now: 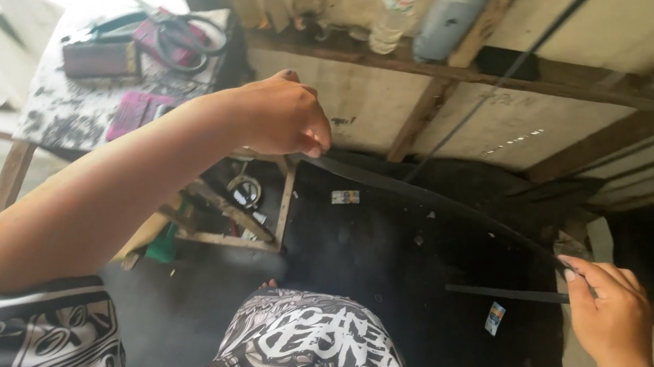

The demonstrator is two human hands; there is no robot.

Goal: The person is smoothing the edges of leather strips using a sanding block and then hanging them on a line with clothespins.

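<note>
Leftward, cluttered tabletop (71, 111) carries scissors (179, 32) and dark wallet-like block (102, 59). Left hand (280, 117) raised, fingers pinched shut on one end of long black rubber strip (431, 200). Strip spans down-right above dark floor mat (411, 315). Right hand (613, 315), lower, fingers closed on its other end, second thin strip (505, 292) alongside.

A left hand (280, 117) at ten o'clock and right hand (610, 316) at four o'clock pinch a black strip (432, 199) stretched between them.
</note>
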